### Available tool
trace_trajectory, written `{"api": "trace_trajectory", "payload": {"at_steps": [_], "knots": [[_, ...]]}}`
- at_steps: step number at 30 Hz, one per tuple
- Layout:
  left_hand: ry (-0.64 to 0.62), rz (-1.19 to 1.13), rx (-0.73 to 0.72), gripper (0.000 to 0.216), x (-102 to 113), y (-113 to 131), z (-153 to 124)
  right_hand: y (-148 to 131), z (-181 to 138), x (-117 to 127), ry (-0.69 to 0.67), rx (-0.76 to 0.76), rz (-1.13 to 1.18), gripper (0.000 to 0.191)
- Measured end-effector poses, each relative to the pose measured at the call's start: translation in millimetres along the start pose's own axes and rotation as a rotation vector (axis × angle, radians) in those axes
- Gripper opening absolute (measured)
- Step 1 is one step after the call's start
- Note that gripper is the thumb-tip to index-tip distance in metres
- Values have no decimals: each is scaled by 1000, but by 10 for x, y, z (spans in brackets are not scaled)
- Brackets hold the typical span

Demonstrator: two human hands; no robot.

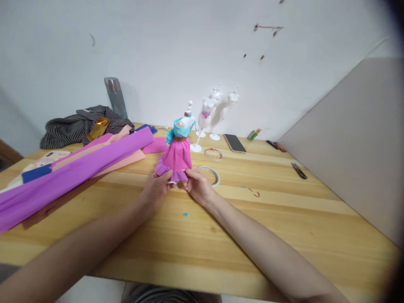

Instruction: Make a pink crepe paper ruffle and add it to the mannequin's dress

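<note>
A small white mannequin stands on the wooden table [284, 235], dressed in a pink crepe-paper dress [176, 158] with a purple ruffled hem and a turquoise paper top [183, 126]. My left hand [157, 188] pinches the left side of the hem, fingers closed on the ruffle. My right hand [198, 185] holds the right side of the hem, fingers closed on it too. Both forearms reach in from the table's near edge.
Rolls of purple, pink and peach crepe paper [72, 172] lie at the left. Two tape rings [211, 173] sit just behind my right hand. Further back are bare white mannequins [206, 113], a phone [234, 143], a flask [115, 97], striped cloth [75, 124] and snips [299, 170].
</note>
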State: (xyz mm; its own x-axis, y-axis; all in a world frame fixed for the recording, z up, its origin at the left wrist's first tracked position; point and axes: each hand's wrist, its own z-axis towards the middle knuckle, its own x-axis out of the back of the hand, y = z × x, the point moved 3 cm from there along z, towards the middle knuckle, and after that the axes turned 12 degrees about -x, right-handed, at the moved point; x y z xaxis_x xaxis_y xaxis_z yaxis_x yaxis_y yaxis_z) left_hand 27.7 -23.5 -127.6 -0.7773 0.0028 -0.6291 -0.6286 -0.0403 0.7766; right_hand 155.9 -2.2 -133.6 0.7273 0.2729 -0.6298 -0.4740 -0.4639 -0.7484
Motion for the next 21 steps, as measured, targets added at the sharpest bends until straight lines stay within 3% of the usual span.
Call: {"api": "trace_trajectory", "payload": {"at_steps": [6,14,21], "knots": [[6,-17,-5,26,12,-12,23,-3,1,-1,-28,-10,17,20],[29,-11,-25,29,12,4,35,14,-29,5,-32,7,-46,27],[-32,23,5,40,2,2,-24,36,-18,0,35,48,-125,20]]}}
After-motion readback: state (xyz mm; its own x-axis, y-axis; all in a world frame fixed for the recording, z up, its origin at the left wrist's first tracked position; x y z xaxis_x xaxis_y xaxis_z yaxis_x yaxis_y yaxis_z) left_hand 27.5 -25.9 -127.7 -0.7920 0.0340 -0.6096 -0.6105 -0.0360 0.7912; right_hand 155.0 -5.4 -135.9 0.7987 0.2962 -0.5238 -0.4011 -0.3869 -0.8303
